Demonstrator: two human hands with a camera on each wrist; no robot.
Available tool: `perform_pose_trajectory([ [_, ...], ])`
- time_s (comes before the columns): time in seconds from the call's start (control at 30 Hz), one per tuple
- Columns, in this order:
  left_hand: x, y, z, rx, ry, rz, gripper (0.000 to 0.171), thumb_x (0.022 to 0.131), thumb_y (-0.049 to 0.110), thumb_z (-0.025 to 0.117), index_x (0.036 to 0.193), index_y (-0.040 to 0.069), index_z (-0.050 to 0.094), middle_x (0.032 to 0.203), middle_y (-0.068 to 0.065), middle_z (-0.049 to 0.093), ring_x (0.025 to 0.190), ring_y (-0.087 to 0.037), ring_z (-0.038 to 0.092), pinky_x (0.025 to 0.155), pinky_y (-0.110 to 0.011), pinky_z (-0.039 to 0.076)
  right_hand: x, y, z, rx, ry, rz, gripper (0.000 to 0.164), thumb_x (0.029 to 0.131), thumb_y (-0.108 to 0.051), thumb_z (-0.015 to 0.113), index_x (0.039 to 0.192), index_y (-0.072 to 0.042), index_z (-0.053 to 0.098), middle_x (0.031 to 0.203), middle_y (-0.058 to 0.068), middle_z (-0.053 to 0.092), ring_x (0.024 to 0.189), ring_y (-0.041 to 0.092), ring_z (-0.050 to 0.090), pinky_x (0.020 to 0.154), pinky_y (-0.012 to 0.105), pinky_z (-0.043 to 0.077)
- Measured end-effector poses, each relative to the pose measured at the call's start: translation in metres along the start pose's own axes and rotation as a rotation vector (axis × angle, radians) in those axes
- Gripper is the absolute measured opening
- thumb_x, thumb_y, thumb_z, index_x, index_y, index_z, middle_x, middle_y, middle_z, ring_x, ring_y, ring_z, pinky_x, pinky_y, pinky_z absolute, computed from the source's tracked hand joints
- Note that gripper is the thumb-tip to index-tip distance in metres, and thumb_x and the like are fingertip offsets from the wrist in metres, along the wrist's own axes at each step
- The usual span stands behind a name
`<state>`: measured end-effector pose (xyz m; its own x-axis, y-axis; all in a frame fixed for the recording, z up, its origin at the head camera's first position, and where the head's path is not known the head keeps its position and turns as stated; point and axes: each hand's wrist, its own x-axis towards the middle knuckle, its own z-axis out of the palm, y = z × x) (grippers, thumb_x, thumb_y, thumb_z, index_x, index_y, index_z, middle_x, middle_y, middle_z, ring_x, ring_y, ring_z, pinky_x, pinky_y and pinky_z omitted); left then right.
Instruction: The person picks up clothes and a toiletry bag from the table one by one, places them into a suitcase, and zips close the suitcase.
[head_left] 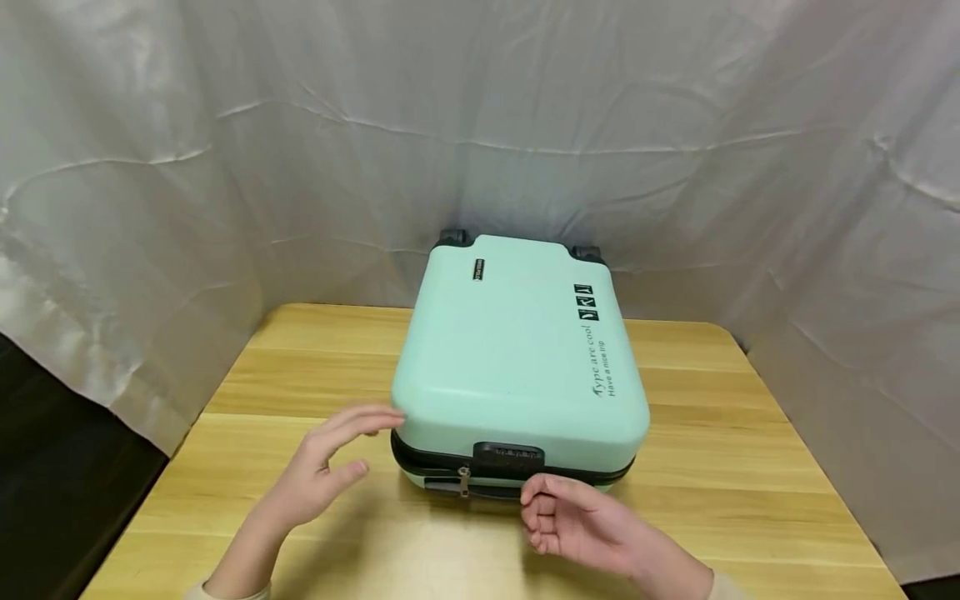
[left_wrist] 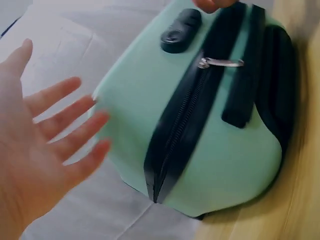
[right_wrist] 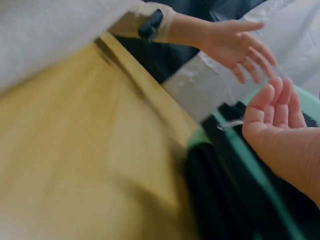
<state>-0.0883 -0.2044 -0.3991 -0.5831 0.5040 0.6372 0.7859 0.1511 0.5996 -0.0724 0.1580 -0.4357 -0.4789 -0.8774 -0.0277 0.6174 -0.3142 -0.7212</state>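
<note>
A mint-green hard-shell suitcase (head_left: 517, 350) lies flat, its wheels toward the back curtain. On its front side sit a black combination lock (head_left: 508, 456), a dark zipper band (left_wrist: 182, 120) and a black carry handle (left_wrist: 245, 70). The metal zipper pull (head_left: 464, 482) hangs left of the lock. My left hand (head_left: 322, 467) has its fingers extended, tips at the suitcase's front left corner; the left wrist view shows them spread. By the front right of the handle is my right hand (head_left: 573, 521), fingers loosely bent, with nothing seen in its grasp.
Under the suitcase is a light wooden table (head_left: 315, 358). A grey-white curtain (head_left: 360, 150) hangs behind it and along both sides. Dark material (head_left: 60, 467) shows beyond the table's left edge. A dark wrist strap (right_wrist: 151, 25) is on the left sleeve.
</note>
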Motion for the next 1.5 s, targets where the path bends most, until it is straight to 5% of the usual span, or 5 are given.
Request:
perform_pose_trajectory([
  [0.2, 0.000, -0.018, -0.009, -0.691, -0.384, -0.106, 0.052, 0.108, 0.021, 0.016, 0.142, -0.014, 0.036, 0.140, -0.015, 0.055, 0.126, -0.025, 0.056, 0.102, -0.037, 0.048, -0.013, -0.032, 0.004, -0.251, -0.150, -0.202, 0.035, 0.104, -0.009, 0.028, 0.129, -0.002, 0.051, 0.117, 0.004, 0.064, 0.105, 0.014, 0.062, 0.093, 0.026, 0.051],
  [0.33, -0.002, -0.034, -0.005, -0.924, -0.570, -0.173, 0.058, 0.108, 0.026, 0.010, 0.144, -0.017, 0.025, 0.146, -0.017, 0.049, 0.133, -0.029, 0.051, 0.109, -0.041, 0.043, -0.023, -0.055, 0.010, -0.502, -0.160, -0.363, 0.033, 0.103, -0.006, 0.033, 0.131, 0.003, 0.047, 0.120, 0.006, 0.062, 0.107, 0.016, 0.061, 0.093, 0.030, 0.052],
  [0.7, -0.017, -0.052, 0.026, -1.009, -0.731, -0.435, 0.057, 0.108, 0.029, 0.027, 0.148, -0.011, 0.024, 0.146, -0.040, 0.032, 0.135, -0.038, 0.046, 0.109, -0.055, 0.039, -0.031, -0.075, 0.029, -1.281, 0.122, -0.943, 0.038, 0.087, 0.003, 0.066, 0.120, 0.014, 0.051, 0.124, 0.011, 0.055, 0.117, 0.019, 0.049, 0.102, 0.023, 0.040],
  [1.07, -0.019, -0.043, 0.040, -1.112, -0.810, -0.596, 0.068, 0.106, 0.027, 0.038, 0.156, 0.004, -0.001, 0.163, -0.021, 0.006, 0.146, -0.031, 0.031, 0.113, -0.054, 0.034, -0.002, -0.061, 0.021, -2.221, 0.492, -1.211, 0.062, 0.092, -0.053, 0.059, 0.121, 0.001, 0.061, 0.122, 0.024, 0.058, 0.115, 0.041, 0.047, 0.117, 0.034, 0.026],
  [1.5, -0.016, -0.052, 0.076, -1.435, -0.756, -0.582, 0.056, 0.108, 0.031, 0.026, 0.157, 0.008, 0.010, 0.165, -0.013, 0.011, 0.151, -0.027, 0.021, 0.114, -0.046, 0.035, 0.018, -0.038, 0.003, -2.434, 0.483, -1.221, 0.052, 0.097, -0.046, 0.052, 0.126, -0.004, 0.061, 0.125, 0.021, 0.061, 0.118, 0.040, 0.052, 0.108, 0.048, 0.033],
])
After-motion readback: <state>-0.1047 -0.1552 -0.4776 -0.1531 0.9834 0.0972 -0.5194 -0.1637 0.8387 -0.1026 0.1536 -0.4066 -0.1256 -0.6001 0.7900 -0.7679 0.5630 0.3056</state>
